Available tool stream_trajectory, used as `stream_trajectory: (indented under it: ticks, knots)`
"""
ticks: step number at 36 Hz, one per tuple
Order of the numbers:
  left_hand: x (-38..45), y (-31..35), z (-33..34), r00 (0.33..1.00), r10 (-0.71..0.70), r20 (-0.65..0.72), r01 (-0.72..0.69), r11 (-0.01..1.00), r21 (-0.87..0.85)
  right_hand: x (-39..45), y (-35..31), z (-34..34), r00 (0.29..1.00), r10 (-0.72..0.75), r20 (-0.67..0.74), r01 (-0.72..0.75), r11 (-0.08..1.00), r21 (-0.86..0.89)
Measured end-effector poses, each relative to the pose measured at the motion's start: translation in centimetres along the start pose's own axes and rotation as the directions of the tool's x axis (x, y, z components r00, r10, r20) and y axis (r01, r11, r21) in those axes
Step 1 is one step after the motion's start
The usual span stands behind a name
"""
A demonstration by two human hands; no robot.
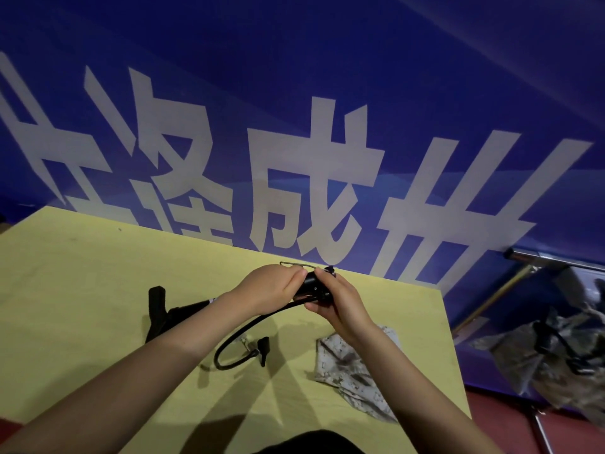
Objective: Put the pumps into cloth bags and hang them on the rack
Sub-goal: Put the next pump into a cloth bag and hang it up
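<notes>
Pump (312, 285) between my hands, above the table (82, 273): left hand (271, 290) curled round its black barrel, right hand (337, 303) pinching the base end. Hose (242, 329) loops below my left wrist. Cloth bag (347, 365) under right forearm, partly hidden.

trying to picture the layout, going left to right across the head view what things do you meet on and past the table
Pump handle → hose nozzle → left hand → right hand → cloth bag lying on the table → filled camouflage bags hanging off to the right.
</notes>
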State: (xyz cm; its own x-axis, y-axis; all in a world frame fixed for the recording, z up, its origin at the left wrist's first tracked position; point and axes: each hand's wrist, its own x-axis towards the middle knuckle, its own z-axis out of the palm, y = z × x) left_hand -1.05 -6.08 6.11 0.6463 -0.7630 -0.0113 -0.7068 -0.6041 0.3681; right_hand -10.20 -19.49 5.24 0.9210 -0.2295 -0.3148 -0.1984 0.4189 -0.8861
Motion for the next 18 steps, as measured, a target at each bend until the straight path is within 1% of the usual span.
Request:
stream_trajectory:
  ticks: [4, 6, 8, 9, 10, 12, 13, 14, 15, 16, 18]
  knots:
    - [-0.2, -0.3, 0.3, 1.0, -0.01, -0.016, 0.009, 1.0, -0.018, 0.3, 0.2, 0.2, 0.999, -0.015, -0.045, 0.016, 1.0, 0.0]
    - [-0.2, -0.6, 0.3, 1.0, -0.01, -0.02, 0.009, 0.999, -0.031, 0.4, 0.5, 0.3, 0.997, -0.019, -0.071, 0.022, 0.999, 0.04]
    - [-0.1, -1.5, 0.3, 0.997, 0.019, -0.07, -0.022, 0.999, -0.046, 0.6, 0.8, 0.1, 0.994, -0.016, -0.108, 0.027, 0.995, 0.1]
    - [-0.1, -2.1, 0.4, 0.99, 0.034, -0.135, -0.042, 0.997, -0.058, 0.8, 0.9, -0.1, 0.992, -0.015, -0.128, 0.034, 0.989, 0.141]
    - [-0.2, -2.6, 0.5, 0.973, 0.048, -0.227, -0.067, 0.995, -0.075, 1.0, 1.0, -0.3, 0.989, -0.016, -0.148, 0.043, 0.981, 0.186]
    - [-1.1, -3.3, 0.3, 0.91, 0.078, -0.408, -0.128, 0.987, -0.097, 1.4, 0.9, -0.8, 0.984, -0.015, -0.176, 0.064, 0.958, 0.279]
    - [-1.8, -3.4, 0.2, 0.89, 0.09, -0.447, -0.154, 0.982, -0.11, 1.6, 0.8, -1.1, 0.983, -0.012, -0.186, 0.074, 0.941, 0.329]
    - [-2.6, -3.3, 0.2, 0.89, 0.098, -0.445, -0.178, 0.974, -0.14, 1.7, 0.5, -1.3, 0.982, -0.01, -0.191, 0.084, 0.921, 0.381]
    - [-3.4, -3.1, 0.5, 0.909, 0.096, -0.406, -0.187, 0.964, -0.19, 1.8, 0.2, -1.4, 0.981, -0.01, -0.193, 0.093, 0.898, 0.43]
    - [-4.1, -2.7, 0.9, 0.939, 0.078, -0.335, -0.17, 0.952, -0.254, 2.0, -0.1, -1.5, 0.981, -0.011, -0.193, 0.103, 0.875, 0.473]
    - [-4.6, -2.0, 2.1, 0.988, -0.02, -0.155, -0.047, 0.908, -0.416, 2.2, -0.8, -1.4, 0.98, -0.016, -0.197, 0.121, 0.837, 0.534]
